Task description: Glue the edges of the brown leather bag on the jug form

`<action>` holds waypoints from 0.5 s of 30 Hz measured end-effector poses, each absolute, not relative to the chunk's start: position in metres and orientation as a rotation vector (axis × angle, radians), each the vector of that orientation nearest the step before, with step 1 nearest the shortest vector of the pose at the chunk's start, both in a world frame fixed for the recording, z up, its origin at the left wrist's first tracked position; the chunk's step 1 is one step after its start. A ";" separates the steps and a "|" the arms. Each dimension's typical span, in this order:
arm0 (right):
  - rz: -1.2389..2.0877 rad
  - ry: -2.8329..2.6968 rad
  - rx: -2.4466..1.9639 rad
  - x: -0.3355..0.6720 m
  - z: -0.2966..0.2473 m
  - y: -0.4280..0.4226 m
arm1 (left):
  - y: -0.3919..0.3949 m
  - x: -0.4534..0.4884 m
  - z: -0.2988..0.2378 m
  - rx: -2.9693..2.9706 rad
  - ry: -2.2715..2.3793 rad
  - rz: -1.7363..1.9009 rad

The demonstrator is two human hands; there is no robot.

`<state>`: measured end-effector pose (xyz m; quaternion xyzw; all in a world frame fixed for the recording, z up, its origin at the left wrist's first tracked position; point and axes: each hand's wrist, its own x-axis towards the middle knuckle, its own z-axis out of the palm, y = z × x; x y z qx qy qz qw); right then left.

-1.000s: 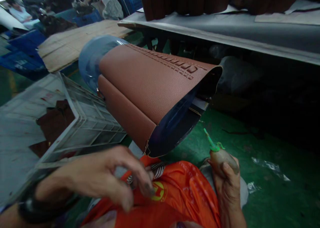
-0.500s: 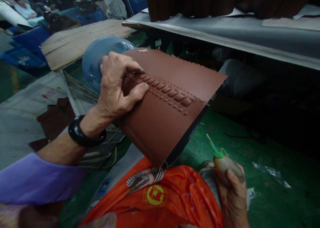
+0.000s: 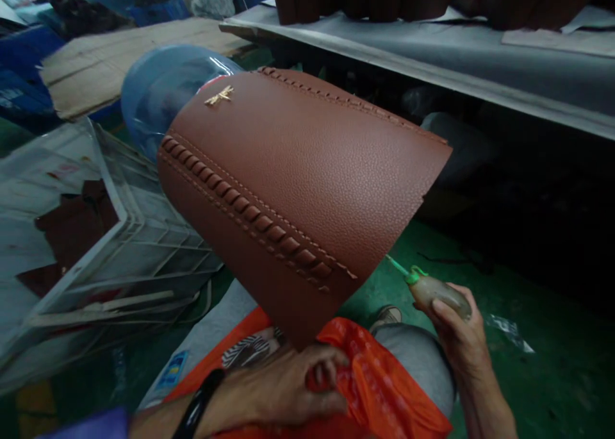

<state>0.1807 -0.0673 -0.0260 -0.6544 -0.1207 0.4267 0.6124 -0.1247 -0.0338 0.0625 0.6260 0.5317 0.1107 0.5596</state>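
Observation:
A brown leather bag shell [image 3: 307,182] with a braided seam and a small gold dragonfly badge [image 3: 218,95] sits wrapped over a clear blue plastic form [image 3: 158,93] in front of me. My left hand [image 3: 283,388] rests low on my lap, fingers curled at the shell's bottom corner and on an orange plastic bag [image 3: 384,388]. My right hand [image 3: 459,336] grips a small glue bottle [image 3: 432,291] with a green nozzle, pointed toward the shell's right lower edge.
A white plastic crate [image 3: 144,234] holding brown leather scraps stands at my left. A grey worktable [image 3: 432,61] with brown leather pieces runs along the back. Cardboard [image 3: 96,67] and blue crates lie far left. The floor is green.
The shell has turned, so the braided seam moved down-left and the gold badge shows on top. My left hand left the shell's top and dropped to its bottom corner.

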 end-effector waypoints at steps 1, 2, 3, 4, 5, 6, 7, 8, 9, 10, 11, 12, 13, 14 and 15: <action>1.000 -0.297 -1.509 0.181 -0.027 -0.065 | -0.039 -0.114 0.049 1.409 1.266 0.235; 1.014 -0.310 -1.503 0.180 -0.029 -0.063 | -0.041 -0.104 0.037 1.340 1.283 0.221; 1.028 -0.319 -1.497 0.179 -0.032 -0.062 | -0.042 -0.096 0.026 1.280 1.297 0.222; 1.041 -0.325 -1.489 0.178 -0.034 -0.060 | -0.042 -0.090 0.016 1.234 1.305 0.237; 1.053 -0.331 -1.481 0.177 -0.037 -0.059 | -0.042 -0.085 0.008 1.202 1.307 0.262; 1.062 -0.335 -1.473 0.175 -0.040 -0.058 | -0.041 -0.081 0.001 1.187 1.302 0.293; 1.070 -0.337 -1.465 0.174 -0.042 -0.057 | -0.041 -0.077 -0.003 1.188 1.292 0.321; 1.077 -0.337 -1.459 0.173 -0.045 -0.057 | -0.041 -0.073 -0.007 1.183 1.281 0.353; 1.082 -0.335 -1.455 0.172 -0.047 -0.056 | -0.041 -0.070 -0.009 1.163 1.278 0.386; 1.086 -0.331 -1.453 0.171 -0.048 -0.056 | -0.042 -0.066 -0.010 1.138 1.277 0.416; 1.087 -0.326 -1.451 0.170 -0.050 -0.056 | -0.042 -0.062 -0.010 1.106 1.276 0.445; 1.089 -0.320 -1.449 0.169 -0.050 -0.056 | -0.042 -0.058 -0.010 1.067 1.276 0.474; 1.090 -0.313 -1.447 0.168 -0.051 -0.056 | -0.041 -0.055 -0.008 1.024 1.273 0.504; 1.091 -0.305 -1.443 0.167 -0.050 -0.056 | -0.041 -0.053 -0.007 0.987 1.266 0.528; 1.090 -0.297 -1.439 0.167 -0.050 -0.056 | -0.040 -0.051 -0.005 0.960 1.254 0.547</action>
